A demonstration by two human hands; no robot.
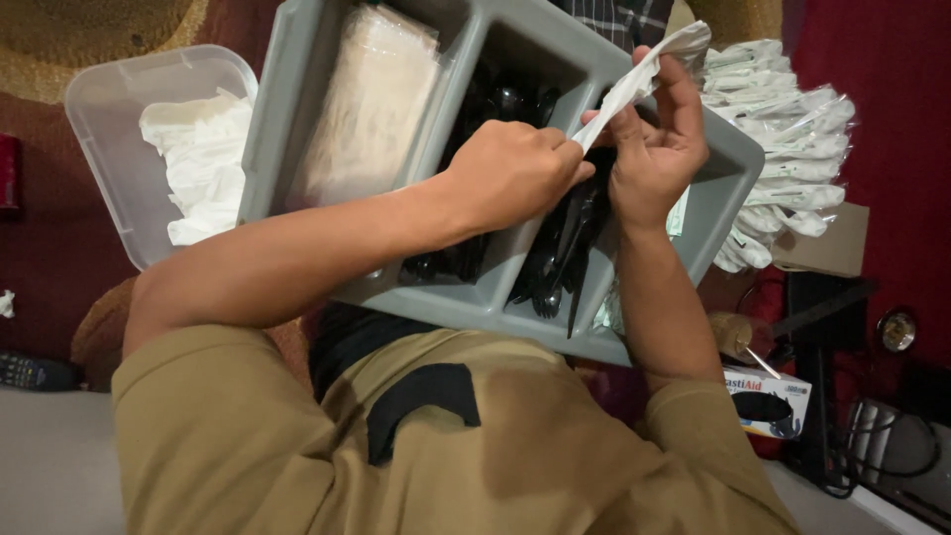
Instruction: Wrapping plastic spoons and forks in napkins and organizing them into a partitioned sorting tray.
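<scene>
Both hands pinching one white napkin (639,79), left grip (515,168), right grip (654,149), above grey tray (297,89)

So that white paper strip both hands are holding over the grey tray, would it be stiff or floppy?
Probably floppy: the white paper strip bends and creases between the left hand and right hand. Likely very light, as fingertip pinches hold it. It looks thin, so it may tear easily.

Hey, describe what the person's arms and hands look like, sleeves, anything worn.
Both forearms are bare from above the elbow down. The left hand and right hand wear no gloves, and no ring, watch or bracelet shows. The short sleeves belong to an olive-khaki shirt with a dark collar patch at the chest.
</scene>
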